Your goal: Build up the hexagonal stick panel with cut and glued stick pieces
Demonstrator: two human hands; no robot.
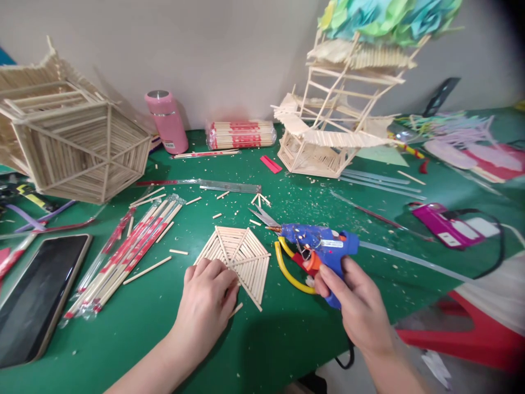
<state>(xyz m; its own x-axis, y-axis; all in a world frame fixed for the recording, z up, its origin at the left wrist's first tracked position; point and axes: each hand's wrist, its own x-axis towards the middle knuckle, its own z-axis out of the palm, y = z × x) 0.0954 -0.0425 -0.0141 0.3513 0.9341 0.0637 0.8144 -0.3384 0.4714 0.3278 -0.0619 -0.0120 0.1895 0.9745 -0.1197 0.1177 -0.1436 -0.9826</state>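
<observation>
Right hand (361,306) grips the blue glue gun (324,246); left hand (207,301) presses flat on the stick panel (241,257). Best keep the panel pinned, nozzle low along the joint

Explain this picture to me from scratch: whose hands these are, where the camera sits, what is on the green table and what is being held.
There is no machine here: a person works with bare hands, and the one camera sits on their head, looking forward and down. The left hand presses on a flat hexagonal panel of wooden sticks lying on the green table. The right hand grips a blue hot glue gun, its nozzle pointing towards the panel. Beside the gun lie yellow-handled scissors. Left of the panel are wrapped chopstick packs and a tablet. Further back stand a pink bottle, a hexagonal stick basket and a tiered stick tower.
</observation>
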